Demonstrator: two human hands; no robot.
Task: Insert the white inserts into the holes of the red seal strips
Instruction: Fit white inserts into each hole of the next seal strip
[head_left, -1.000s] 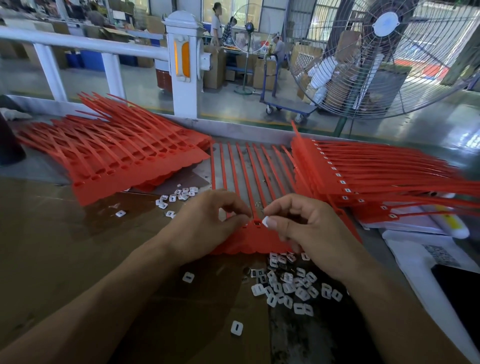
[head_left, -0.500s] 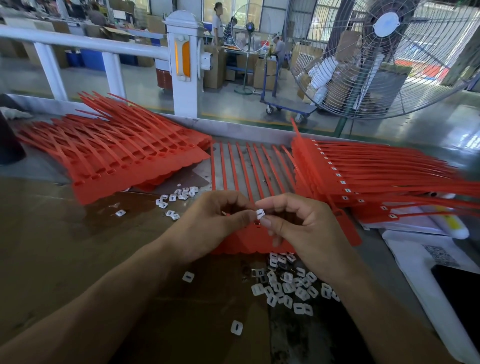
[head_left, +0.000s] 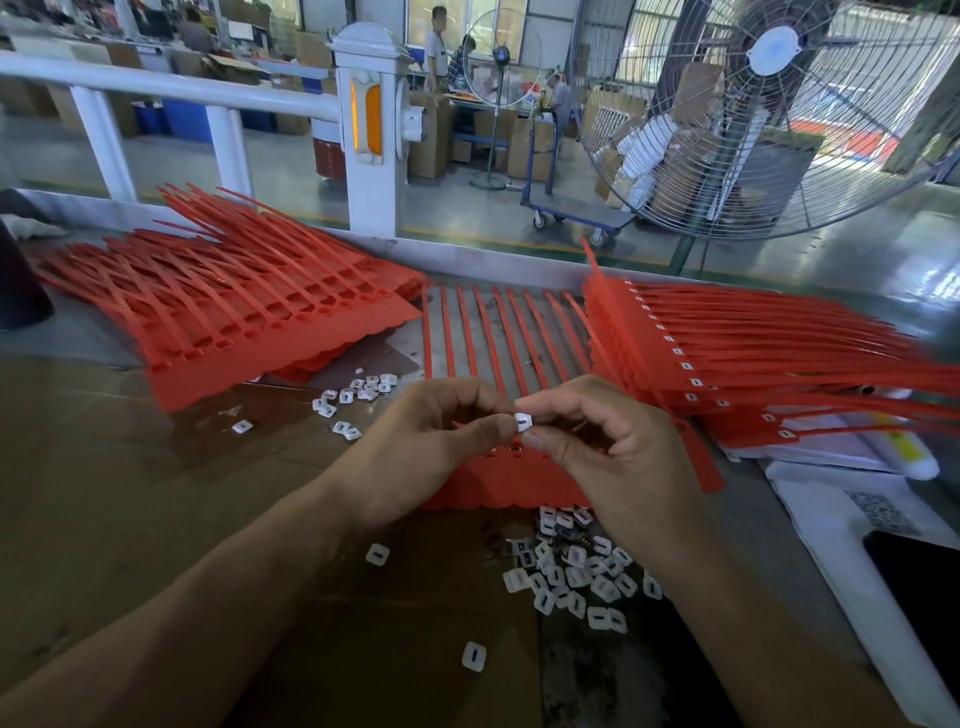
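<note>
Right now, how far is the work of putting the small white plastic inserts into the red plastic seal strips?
Done: the right stack of red strips shows white inserts in its holes. In hand: both hands, left hand and right hand, pinch one white insert above the middle red strip sheet. Left: the left red stack shows empty holes; loose inserts remain.

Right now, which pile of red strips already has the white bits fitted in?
The stack on the right: white inserts show in a row along its heads. The stack on the left shows only empty slots, as does the sheet under the hands.
</note>
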